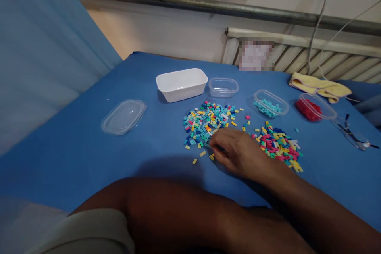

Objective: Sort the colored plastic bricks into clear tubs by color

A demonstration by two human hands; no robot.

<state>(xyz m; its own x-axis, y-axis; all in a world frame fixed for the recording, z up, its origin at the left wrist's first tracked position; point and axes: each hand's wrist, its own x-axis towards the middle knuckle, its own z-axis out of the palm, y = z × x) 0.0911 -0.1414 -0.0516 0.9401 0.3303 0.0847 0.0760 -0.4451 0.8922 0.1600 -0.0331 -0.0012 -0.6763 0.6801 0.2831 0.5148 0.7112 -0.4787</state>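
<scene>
Right hand [233, 151] was low over the blue-covered table [119, 158], at the near right edge of a loose pile of small multicoloured plastic bricks [208, 123]. Fingers curled inward, the gap between them narrow; tips mostly hidden, so could not tell whether a brick was pinched. Left hand out of view. A bare limb [178, 206] crossed the near edge, grey-green cloth [95, 230] at its left end.

Pile under study: mostly light blue, with yellow, dark blue, green, white and some pink or orange pieces; a few yellow ones lay loose at its near side. Second heap of pink, yellow, green, dark blue and white bricks [278, 145] sat to the right, beyond the wrist.

Containers behind: white rectangular plastic tub [181, 85]; just beside it, a small clear plastic box [224, 87], no bricks seen in it. Farther right, a clear box of light-blue bricks [269, 105], then a clear box of red bricks [311, 107]. Clear plastic lids [124, 117] lay flat, well apart, on the left.

Far right: folded yellow cloth [320, 86] near the radiator [297, 49]; dark-armed eyeglasses [354, 137] nearer the camera.
</scene>
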